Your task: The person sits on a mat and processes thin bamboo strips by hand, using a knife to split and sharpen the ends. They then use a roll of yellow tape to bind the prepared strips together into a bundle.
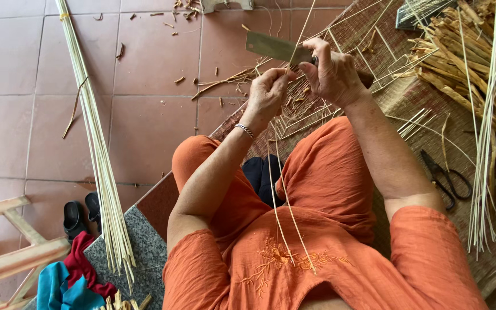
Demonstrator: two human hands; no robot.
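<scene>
Your right hand clenches knife, upper centre of frame; left hand pinches bamboo strip, long axis running down toward your lap.

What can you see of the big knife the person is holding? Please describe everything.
The knife has a broad, flat, rectangular blade of dull greenish-grey metal, pointing left over the tiled floor. Its dark handle is mostly hidden in the right hand. A thin pale strip meets the blade's edge beside the left hand.
</scene>
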